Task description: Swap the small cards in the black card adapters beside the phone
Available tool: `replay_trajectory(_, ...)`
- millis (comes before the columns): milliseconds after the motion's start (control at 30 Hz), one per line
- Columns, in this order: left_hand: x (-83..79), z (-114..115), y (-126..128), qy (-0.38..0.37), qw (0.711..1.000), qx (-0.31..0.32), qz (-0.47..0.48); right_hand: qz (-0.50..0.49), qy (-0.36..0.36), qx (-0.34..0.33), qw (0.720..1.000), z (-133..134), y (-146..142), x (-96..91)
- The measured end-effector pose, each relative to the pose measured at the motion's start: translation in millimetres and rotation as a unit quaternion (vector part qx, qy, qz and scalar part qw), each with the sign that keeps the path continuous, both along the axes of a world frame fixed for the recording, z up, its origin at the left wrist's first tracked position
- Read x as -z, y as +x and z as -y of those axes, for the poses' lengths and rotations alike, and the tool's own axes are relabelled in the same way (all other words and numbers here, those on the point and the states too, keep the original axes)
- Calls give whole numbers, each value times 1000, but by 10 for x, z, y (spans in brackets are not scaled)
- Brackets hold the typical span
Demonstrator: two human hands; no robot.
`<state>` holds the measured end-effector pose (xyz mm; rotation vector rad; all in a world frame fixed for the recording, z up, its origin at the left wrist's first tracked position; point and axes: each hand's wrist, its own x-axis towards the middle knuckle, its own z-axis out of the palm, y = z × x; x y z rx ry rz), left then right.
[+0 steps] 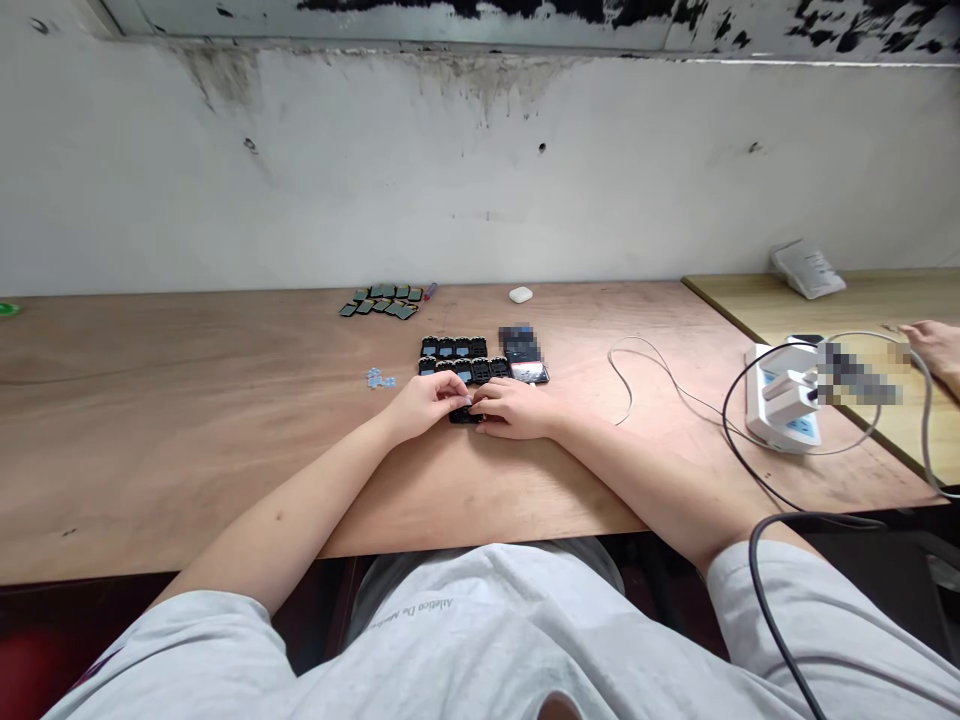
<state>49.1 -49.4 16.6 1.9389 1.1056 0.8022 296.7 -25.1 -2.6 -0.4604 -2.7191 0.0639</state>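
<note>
My left hand [429, 408] is closed in a pinch over a small black plastic casing [462, 415] near the table's front. A tiny pale-blue piece seems to show at its fingertips, though small and partly covered. From the right, my right hand [517, 408] grips the same casing, its fingers curled over the edge and hiding part of it. Just beyond the hands lie two rows of similar black casings [454, 348], several with pale-blue pieces in them. A little pile of loose pale-blue pieces [380, 379] is left of my left hand.
Several dark green-grey square parts [382, 301] lie near the wall beside a purple-tipped tool [430, 291]. A phone [525, 352] and white case [520, 294] are behind my right hand. Rightward are a power strip [761, 410], cables and another person's hand [936, 348].
</note>
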Motion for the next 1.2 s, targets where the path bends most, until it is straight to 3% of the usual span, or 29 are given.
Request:
replay_trajectory(233, -48, 32, 22, 80, 990, 40, -111, -6, -4, 5, 1000, -7, 5, 5)
replay_trajectory(933, 114, -12, 51, 38, 996, 40, -64, -15, -21, 8, 1000, -1, 22, 1)
replay_trajectory(1200, 114, -20, 40, 106, 990, 48, -74, -27, -43, 13, 999, -1, 16, -7)
